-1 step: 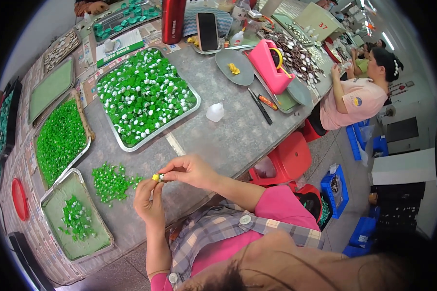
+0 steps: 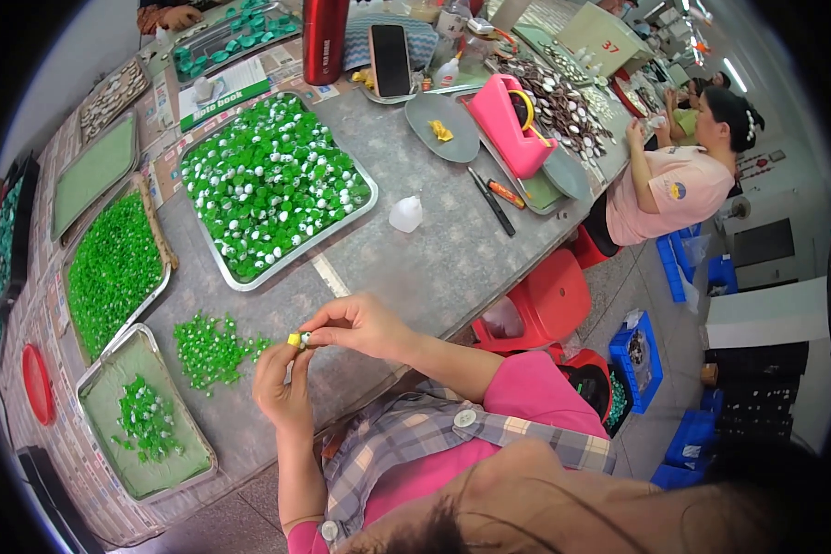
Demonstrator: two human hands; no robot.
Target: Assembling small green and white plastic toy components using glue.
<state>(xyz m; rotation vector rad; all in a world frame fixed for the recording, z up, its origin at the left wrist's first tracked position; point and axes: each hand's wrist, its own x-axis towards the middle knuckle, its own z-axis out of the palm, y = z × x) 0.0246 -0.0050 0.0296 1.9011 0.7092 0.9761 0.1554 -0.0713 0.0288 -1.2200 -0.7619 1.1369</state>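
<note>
My left hand (image 2: 283, 383) and my right hand (image 2: 358, 325) meet over the table's near edge, fingertips pinched together. Between them is a small white-and-green piece (image 2: 306, 341), mostly covered by fingers. A bit of yellow wrap (image 2: 294, 340) shows at the left fingertips; whether it is worn on a finger or held, I cannot make out. Just left of my hands lies a loose pile of small green pieces (image 2: 208, 349). A metal tray (image 2: 180, 473) beyond it holds a small heap of green and white pieces. Beyond my hands, a large tray (image 2: 295, 251) is full of green pieces with white balls.
Another tray of small green pieces (image 2: 111, 268) stands at left, near a red lid (image 2: 37, 383). Farther off are a white dropper bottle (image 2: 405, 214), black tweezers (image 2: 492, 201), a pink tape dispenser (image 2: 512, 129), a phone (image 2: 391, 60) and a red flask (image 2: 325, 42). A co-worker (image 2: 669, 180) sits at right.
</note>
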